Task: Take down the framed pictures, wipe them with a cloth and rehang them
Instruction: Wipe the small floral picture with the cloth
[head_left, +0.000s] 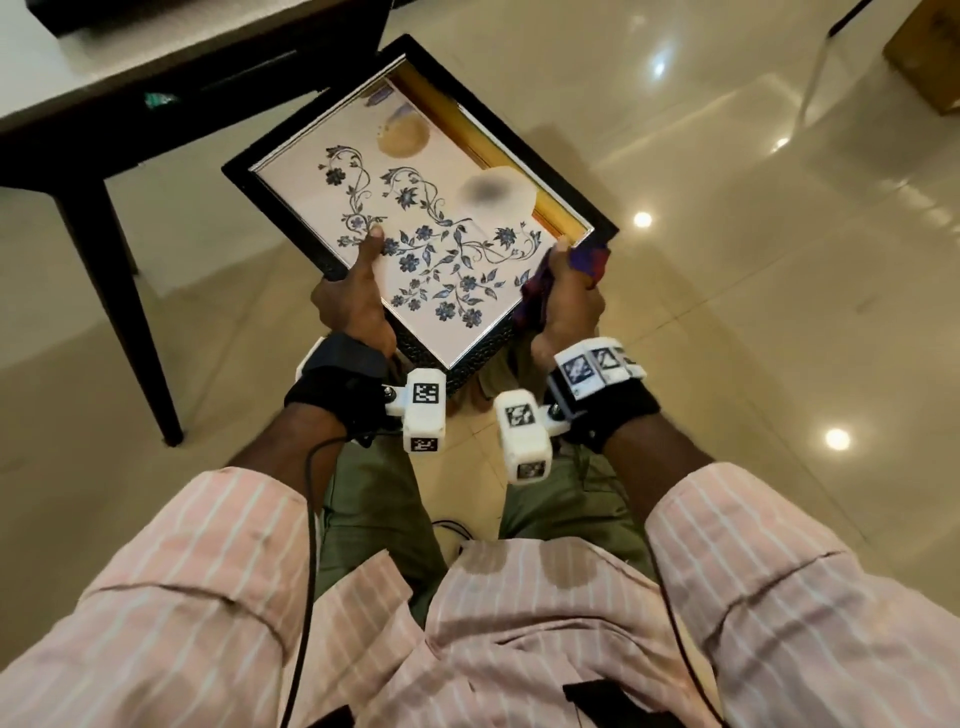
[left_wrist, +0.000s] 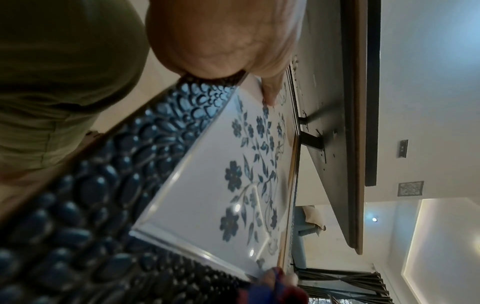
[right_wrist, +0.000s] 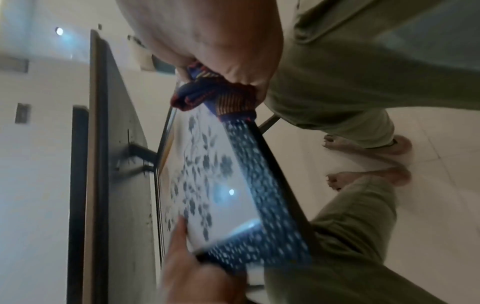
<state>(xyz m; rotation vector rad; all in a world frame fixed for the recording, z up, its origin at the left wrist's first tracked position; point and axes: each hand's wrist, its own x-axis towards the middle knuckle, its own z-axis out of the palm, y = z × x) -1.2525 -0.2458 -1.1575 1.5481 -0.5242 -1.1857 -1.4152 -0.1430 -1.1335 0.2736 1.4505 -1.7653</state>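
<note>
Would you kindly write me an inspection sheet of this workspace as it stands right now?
Surface: dark-legged table to the left of the picture, pale top; no task item seen on it.
Job's things: framed picture, blue floral print in a black embossed frame, held face up over the floor; cloth, red and blue, bunched against its right edge.
Clutter: cardboard box at far right.
Hands: left hand grips the frame's left edge, thumb on the glass; right hand grips the right edge with the cloth.
Cables: black cable running from the left wrist.
Surroundings: glossy tiled floor with lamp reflections.
</note>
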